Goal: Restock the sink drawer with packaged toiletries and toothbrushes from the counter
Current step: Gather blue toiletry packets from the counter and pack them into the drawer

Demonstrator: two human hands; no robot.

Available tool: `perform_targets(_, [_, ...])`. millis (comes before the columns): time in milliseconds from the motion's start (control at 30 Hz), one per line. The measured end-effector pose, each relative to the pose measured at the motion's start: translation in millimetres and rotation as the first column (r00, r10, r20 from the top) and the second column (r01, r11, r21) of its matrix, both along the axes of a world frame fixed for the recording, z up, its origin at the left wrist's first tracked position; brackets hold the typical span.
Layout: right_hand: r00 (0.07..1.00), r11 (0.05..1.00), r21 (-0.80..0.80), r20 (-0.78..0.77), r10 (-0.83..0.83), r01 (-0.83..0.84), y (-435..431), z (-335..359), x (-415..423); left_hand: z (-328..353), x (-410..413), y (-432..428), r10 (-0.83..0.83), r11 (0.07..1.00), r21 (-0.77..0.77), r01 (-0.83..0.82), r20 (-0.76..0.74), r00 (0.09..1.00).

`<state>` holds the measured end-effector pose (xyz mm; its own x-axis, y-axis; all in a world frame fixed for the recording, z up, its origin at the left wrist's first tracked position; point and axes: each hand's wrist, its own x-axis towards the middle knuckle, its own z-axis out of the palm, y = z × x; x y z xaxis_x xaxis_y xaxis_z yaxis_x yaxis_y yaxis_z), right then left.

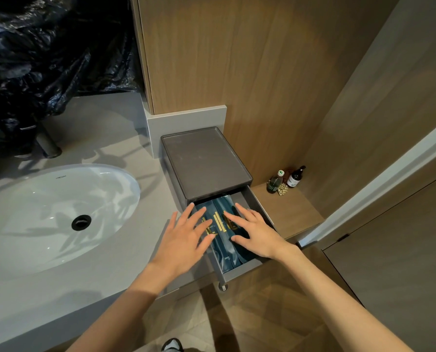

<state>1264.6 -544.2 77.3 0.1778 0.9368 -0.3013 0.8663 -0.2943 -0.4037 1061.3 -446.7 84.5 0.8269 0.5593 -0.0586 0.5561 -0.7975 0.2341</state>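
Note:
A dark grey drawer box point(206, 163) stands on the counter to the right of the sink, and its drawer point(239, 271) is pulled out toward me. Dark blue toiletry packets point(222, 219) with gold stripes lie side by side inside the drawer. My left hand point(184, 237) rests flat with fingers spread over the left packets. Spread the same way, my right hand point(255, 232) lies flat on the right packets. Neither hand grips anything. The hands hide much of the packets.
A white oval sink point(46, 217) with a black drain fills the left of the grey counter point(135, 250). Black plastic sheeting point(46, 54) covers the back left, above a tap base point(48, 146). Small bottles point(285, 180) stand on a lower wooden shelf at the right.

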Motion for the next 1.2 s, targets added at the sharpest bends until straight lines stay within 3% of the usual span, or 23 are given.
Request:
perform_targets(133, [0.995, 0.995, -0.058, 0.053, 0.09, -0.087, 5, -6, 0, 0, -9, 4, -0.023, 1.0, 0.006, 0.022, 0.07, 0.997])
perform_targets(300, [1.0, 0.995, -0.099, 0.012, 0.004, -0.003, 8, -9, -1, -6, -8, 10, -0.021, 1.0, 0.011, 0.021, 0.041, 0.999])
perform_targets(467, [0.998, 0.993, -0.115, 0.052, 0.029, -0.023, 10, -9, -4, -18, -15, 14, -0.053, 0.998, 0.036, 0.054, -0.027, 0.998])
perform_targets(667, [0.995, 0.993, -0.115, 0.091, 0.052, -0.042, 10, -9, -5, -16, -13, 17, -0.076, 0.996, 0.049, 0.077, -0.027, 0.997])
perform_targets(800, [0.998, 0.994, -0.097, 0.034, 0.056, -0.053, 9, -7, -10, -18, -13, 17, -0.06, 0.997, 0.052, 0.06, -0.007, 0.998])
perform_targets(1000, [0.993, 0.99, -0.135, 0.103, 0.053, -0.039, 8, -6, -9, -12, -13, 11, -0.037, 0.998, 0.049, 0.039, -0.045, 0.998])
perform_targets(1200, [0.998, 0.99, -0.135, 0.046, 0.036, -0.029, 5, 10, -8, -3, -19, -5, 0.004, 0.999, 0.041, 0.0, -0.095, 0.996])
